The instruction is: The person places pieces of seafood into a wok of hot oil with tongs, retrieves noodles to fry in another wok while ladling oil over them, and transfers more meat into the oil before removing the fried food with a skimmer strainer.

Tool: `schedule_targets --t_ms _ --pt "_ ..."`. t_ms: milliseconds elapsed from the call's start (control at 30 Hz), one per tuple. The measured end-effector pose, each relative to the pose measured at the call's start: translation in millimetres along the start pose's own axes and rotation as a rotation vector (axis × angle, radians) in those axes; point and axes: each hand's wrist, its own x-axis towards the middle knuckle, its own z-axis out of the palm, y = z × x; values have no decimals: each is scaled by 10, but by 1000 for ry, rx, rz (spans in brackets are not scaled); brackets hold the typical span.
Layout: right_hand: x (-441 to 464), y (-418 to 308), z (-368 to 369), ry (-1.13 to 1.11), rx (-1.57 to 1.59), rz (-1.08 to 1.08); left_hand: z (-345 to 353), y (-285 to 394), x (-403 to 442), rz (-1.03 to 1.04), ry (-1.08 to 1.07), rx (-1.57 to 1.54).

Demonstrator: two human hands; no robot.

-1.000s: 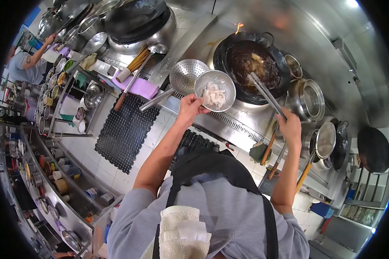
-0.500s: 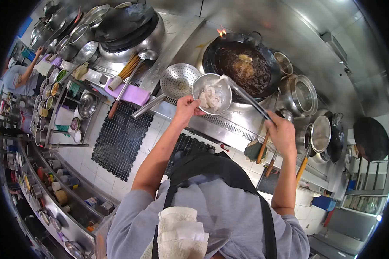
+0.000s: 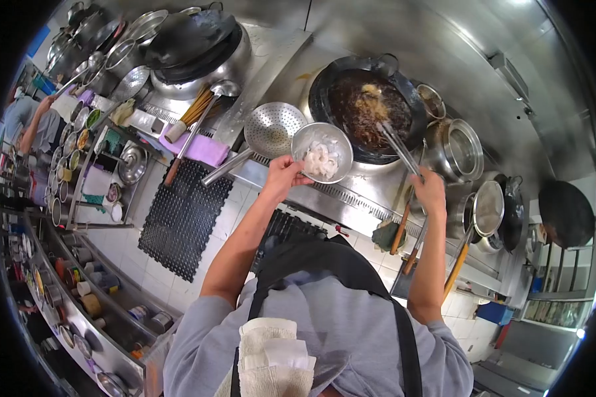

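Note:
My left hand (image 3: pixel 287 177) grips the rim of a round metal bowl (image 3: pixel 341 140) and tilts it slightly near the wok's front edge. Inside the bowl lie pale, wet-looking pieces of food (image 3: pixel 321 160). With my right hand (image 3: pixel 430 190) I hold long metal tongs (image 3: pixel 400 147), closed around their handle end. The tips reach down into a black wok (image 3: pixel 320 102) of dark, bubbling oil (image 3: pixel 352 119). A golden, foamy patch floats around the wok's middle. Whether the tips grasp a piece cannot be made out.
A perforated strainer (image 3: pixel 269 126) rests left of the bowl. Nearby lie a ladle (image 3: pixel 195 129) and a purple cloth (image 3: pixel 203 147). Metal pots (image 3: pixel 473 149) and a mesh skimmer (image 3: pixel 489 206) stand on the right. Another person (image 3: pixel 33 122) is at the far left.
The tongs have moved from the bowl's rim to over the wok, with their tips now in the oil. The flame at the wok's back edge no longer shows. The bowl stays nearly in place.

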Motion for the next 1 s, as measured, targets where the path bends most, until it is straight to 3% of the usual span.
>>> schedule_targets --t_ms 167,300,467,1000 --pt "-272 -206 -327 20 80 -58 -10 63 -69 40 40 -45" --pt "-543 -706 -420 -208 76 -181 -48 58 -25 97 -20 95" --pt "-573 -864 -24 -135 -38 -183 82 73 70 120 -61 70" --pt "-457 -750 -829 53 232 -101 174 157 166 4 -23 -95"
